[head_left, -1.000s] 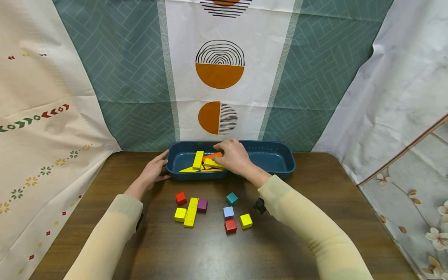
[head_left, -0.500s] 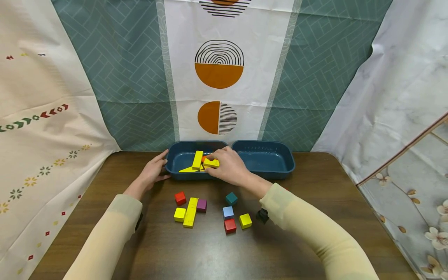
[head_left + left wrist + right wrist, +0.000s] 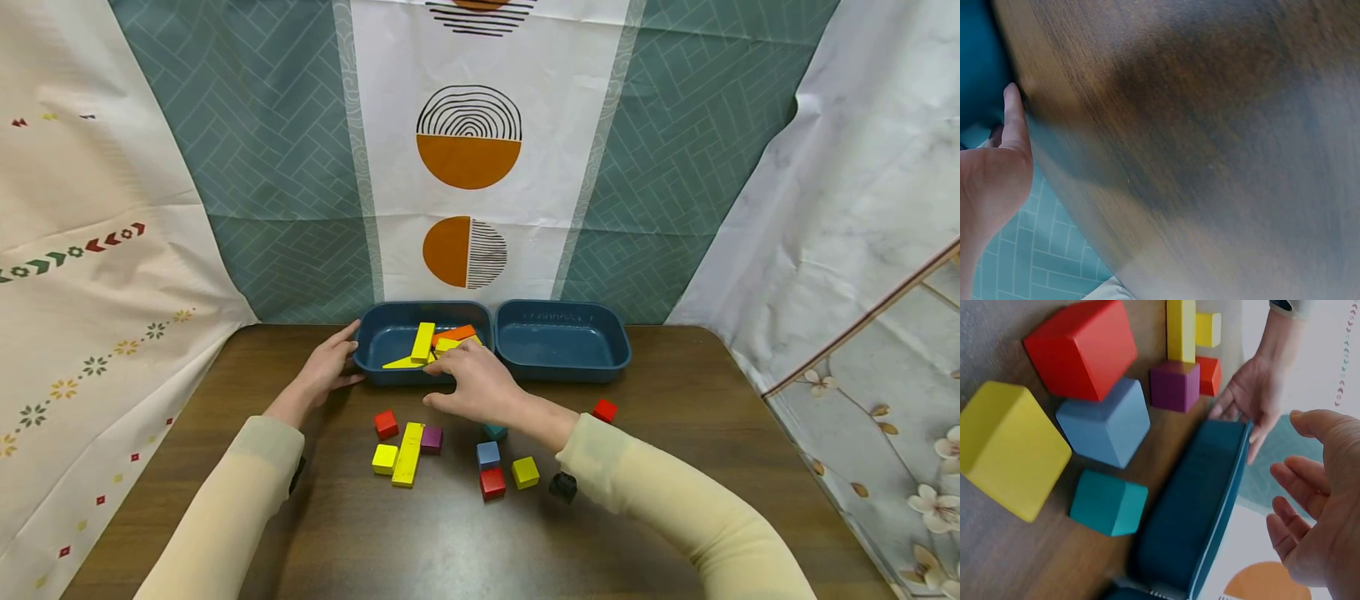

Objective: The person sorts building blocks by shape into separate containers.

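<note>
My left hand point(image 3: 324, 367) rests against the left end of the left blue bin point(image 3: 390, 308), straight fingers touching its outside. The left wrist view shows one straight finger point(image 3: 1015, 119) along the bin wall. My right hand point(image 3: 480, 385) hovers over that bin's front edge, holding nothing; in the right wrist view its fingers point(image 3: 1304, 478) are loosely bent and apart from the thumb. Inside the bin lie a yellow block point(image 3: 423, 342), an orange block point(image 3: 456, 334) and more yellow pieces, partly hidden by the right hand.
A second blue bin point(image 3: 562, 371) stands to the right. On the brown table are a long yellow block point(image 3: 408, 455), a purple cube point(image 3: 432, 440), a light blue cube point(image 3: 487, 455), a teal cube point(image 3: 1109, 501), and several red and yellow cubes. Curtains hang behind the table.
My right hand has let go of a yellow piece in the left bin and drawn back toward me. A red cube now shows beside the right sleeve. The left hand has stayed put.
</note>
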`<action>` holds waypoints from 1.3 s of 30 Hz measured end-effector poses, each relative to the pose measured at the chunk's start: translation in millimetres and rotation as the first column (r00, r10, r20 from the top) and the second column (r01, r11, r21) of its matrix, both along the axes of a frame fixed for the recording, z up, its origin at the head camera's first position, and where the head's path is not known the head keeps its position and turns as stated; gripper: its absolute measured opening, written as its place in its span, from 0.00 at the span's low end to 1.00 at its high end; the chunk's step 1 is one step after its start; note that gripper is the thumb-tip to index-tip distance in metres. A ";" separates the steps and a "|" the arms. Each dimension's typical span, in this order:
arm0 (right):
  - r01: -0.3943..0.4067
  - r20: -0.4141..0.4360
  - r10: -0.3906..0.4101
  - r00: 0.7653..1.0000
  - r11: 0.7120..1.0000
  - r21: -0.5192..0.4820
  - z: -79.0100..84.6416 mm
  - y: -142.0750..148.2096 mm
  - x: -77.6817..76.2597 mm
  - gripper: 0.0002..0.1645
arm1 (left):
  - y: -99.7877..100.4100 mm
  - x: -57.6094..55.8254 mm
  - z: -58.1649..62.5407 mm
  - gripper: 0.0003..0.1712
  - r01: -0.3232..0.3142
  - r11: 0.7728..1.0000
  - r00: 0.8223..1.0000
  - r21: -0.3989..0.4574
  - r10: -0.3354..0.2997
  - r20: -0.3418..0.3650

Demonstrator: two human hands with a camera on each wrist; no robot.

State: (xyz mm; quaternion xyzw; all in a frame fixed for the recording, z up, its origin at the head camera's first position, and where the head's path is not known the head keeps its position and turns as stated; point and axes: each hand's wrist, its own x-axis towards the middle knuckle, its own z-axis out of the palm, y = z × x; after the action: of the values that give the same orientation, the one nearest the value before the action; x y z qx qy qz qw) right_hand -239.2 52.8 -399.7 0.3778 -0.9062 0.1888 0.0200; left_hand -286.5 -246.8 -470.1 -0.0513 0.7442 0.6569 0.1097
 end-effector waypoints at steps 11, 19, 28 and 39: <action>-0.099 0.048 0.097 0.994 0.993 0.056 -15.4 -5.7 12.8 0.28 | -0.3 0.1 -0.1 0.33 0.006 1.000 1.000 0.000 -0.006 -0.001; -0.068 0.071 0.057 0.996 0.985 0.161 -29.4 -11.6 27.2 0.36 | -0.8 -0.5 -0.3 0.33 0.007 1.000 1.000 0.002 -0.007 -0.004; -0.007 0.095 -0.021 0.995 0.958 0.286 -46.7 -19.6 38.3 0.52 | -0.6 -0.2 0.7 0.33 0.007 1.000 1.000 -0.002 -0.007 -0.005; 0.013 0.122 -0.057 0.991 0.941 0.339 -59.4 -26.1 39.9 0.61 | -0.4 -1.1 -0.1 0.33 0.004 1.000 1.000 0.003 -0.004 -0.003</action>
State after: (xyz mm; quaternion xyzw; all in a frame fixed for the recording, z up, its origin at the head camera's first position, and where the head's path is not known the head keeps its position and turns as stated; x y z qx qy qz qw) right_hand -199.3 26.6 -459.2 0.3463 -0.9311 0.0547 -0.1005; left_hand -287.6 -247.2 -470.2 -0.0488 0.7434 0.6580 0.1098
